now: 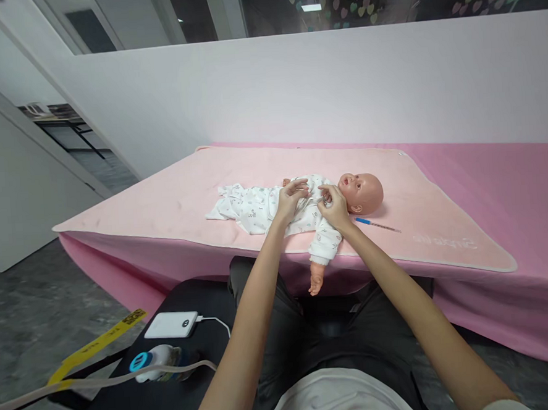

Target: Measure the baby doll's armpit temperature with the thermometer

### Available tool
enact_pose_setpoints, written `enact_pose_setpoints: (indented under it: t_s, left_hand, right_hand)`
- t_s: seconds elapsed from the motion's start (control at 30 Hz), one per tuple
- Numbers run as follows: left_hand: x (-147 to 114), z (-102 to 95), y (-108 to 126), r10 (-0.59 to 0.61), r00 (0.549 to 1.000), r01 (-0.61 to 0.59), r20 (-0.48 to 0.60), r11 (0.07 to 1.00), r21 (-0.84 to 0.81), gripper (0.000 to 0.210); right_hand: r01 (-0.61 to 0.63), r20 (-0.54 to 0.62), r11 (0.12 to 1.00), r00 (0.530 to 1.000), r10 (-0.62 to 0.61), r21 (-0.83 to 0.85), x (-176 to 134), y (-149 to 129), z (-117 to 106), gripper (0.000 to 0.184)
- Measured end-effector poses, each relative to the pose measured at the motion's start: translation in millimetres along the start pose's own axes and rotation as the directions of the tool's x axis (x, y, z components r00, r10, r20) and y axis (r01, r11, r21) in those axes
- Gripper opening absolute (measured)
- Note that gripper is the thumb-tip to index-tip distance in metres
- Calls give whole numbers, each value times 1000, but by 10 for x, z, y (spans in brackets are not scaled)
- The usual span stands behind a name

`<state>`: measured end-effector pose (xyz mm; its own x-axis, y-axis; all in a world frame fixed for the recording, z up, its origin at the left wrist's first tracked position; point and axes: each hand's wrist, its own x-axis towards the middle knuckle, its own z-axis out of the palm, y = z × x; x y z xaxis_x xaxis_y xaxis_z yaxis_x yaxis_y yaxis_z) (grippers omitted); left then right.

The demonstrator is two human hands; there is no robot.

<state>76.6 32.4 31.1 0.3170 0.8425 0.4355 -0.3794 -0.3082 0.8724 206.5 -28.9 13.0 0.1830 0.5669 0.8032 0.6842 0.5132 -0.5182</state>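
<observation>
Item: one baby doll [305, 218], on its back in front of me, head to my right, feet to my left, torso below and between my two hands

Item: one white printed garment [260, 209], worn by the doll; its near sleeve crosses the near edge, and the doll's bare hand [316, 280] hangs past that edge above my lap

Item: my left hand [293, 199], forearm reaching forward, held at the doll's chest and belly; fingers partly spread and softly bent, nothing seen in their grasp

Item: my right hand [333, 207], forearm slanting in from the right, bent at the garment's upper front near the doll's chin; thumb and fingertips drawn close together, though I cannot tell whether cloth is caught between them

Item: one slim tool [376, 224] with a blue end, lying near side of the doll's head, just beside my right wrist

Item: one pale pink blanket [162, 205], under the doll; near edge close below my forearms, broad stretches running left past the feet and right past the head

Item: one counter [525, 214] under deeper pink cloth, its far side at a white wall [341, 89], which bounds forward reach

Item: one black chair [209, 357], low at my left, bearing a white flat block [170, 324] with a cable
</observation>
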Motion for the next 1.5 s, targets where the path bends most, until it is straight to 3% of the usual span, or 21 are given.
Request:
enact_pose_setpoints:
  t_s: [0.1,0.17,0.3,0.37,0.43,0.6,0.7,1.07,1.4,1.5]
  left_hand:
    - [-85,-42,-18,98,989,-85,-106,989,121,24]
    - [-185,-31,-10,202,971,-148,-126,926,348,19]
    - [-405,54,42,360,933,-226,4,578,784,13]
    - [-475,90,66,374,926,-228,42,467,855,13]
    - [-509,108,80,378,925,-213,43,423,881,13]
    - [-499,117,56,328,943,-180,60,349,920,19]
    - [-479,124,21,341,940,-151,31,334,931,21]
    - [-496,120,-10,353,935,-143,-13,414,899,29]
    - [-500,101,-23,367,930,-156,-1,397,904,33]
    - [-499,104,-31,385,923,-162,1,386,908,32]
  right_hand:
    - [31,-22,997,999,-33,-67,-12,-20,0,34]
    - [51,-31,992,998,-55,-111,-15,-26,1,35]
    - [80,-72,982,993,-93,-170,-11,-17,-2,35]
    - [101,-86,976,989,-119,-193,-17,-8,-10,31]
    - [153,-59,962,984,-170,-226,-33,-6,-17,24]
    - [329,157,897,943,-295,-294,-66,-21,-16,15]
    - [321,169,897,945,-281,-304,-56,-20,-4,14]
    - [262,196,923,957,-212,-281,-37,-63,-24,11]
    - [262,170,912,961,-217,-316,-56,-51,-10,21]
    - [258,178,917,961,-211,-305,-52,-63,-15,15]
